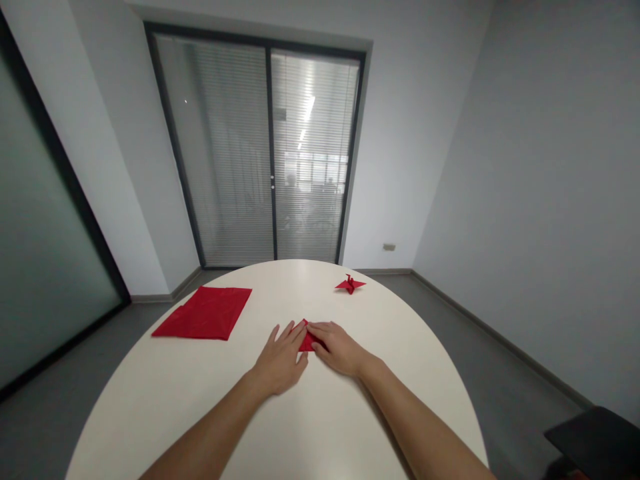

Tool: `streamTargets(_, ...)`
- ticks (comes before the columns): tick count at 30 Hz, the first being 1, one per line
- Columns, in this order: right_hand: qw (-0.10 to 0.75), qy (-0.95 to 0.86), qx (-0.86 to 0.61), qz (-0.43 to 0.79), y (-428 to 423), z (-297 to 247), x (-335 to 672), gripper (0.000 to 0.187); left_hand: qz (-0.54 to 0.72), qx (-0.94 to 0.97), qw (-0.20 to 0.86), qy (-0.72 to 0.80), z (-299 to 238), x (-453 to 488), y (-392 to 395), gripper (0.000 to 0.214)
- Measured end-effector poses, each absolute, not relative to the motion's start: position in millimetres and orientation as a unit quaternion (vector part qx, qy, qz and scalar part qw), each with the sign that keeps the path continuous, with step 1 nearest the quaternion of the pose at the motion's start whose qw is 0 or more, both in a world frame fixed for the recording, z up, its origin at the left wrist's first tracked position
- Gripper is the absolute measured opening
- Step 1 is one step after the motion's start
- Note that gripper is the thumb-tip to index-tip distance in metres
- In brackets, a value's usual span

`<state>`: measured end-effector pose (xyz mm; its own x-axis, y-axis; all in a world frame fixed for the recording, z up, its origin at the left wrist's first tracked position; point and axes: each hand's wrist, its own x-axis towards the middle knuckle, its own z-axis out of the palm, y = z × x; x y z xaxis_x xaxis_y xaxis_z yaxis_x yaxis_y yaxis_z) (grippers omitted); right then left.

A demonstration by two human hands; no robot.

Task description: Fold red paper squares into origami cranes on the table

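A small piece of folded red paper (307, 342) lies on the white round table (320, 413), partly covered by my fingers. My left hand (283, 360) rests on its left side, fingers stretched out and spread, the fingertips on the paper. From the right, my right hand (340, 348) has its fingers pressed together at the paper's top and its thumb curled at the right edge, gripping that side. Farther back on the table stands a red origami crane (351, 285) with its wings spread. Neither hand touches it.
A stack of red paper sheets (205, 313) lies at the table's left edge. A black chair (595, 440) shows at the lower right. Beyond the table are a glass partition with blinds (315, 167) and grey walls.
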<state>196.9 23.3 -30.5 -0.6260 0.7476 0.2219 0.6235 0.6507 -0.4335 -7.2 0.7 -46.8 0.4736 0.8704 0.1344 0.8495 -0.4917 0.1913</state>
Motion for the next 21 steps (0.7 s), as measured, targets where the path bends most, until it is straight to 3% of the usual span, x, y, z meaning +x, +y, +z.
streamTargets(8,0.071,-0.862,-0.467,0.183,15.6,-34.4,190.9,0.063,0.096,0.847,0.051,0.52,-42.0,-4.5,-1.1,0.062)
streamTargets(21,0.095,-0.874,-0.448,0.163,18.9,-32.1,197.7,0.059,0.135,0.835,0.015,0.533,-38.5,-1.6,-2.0,0.059)
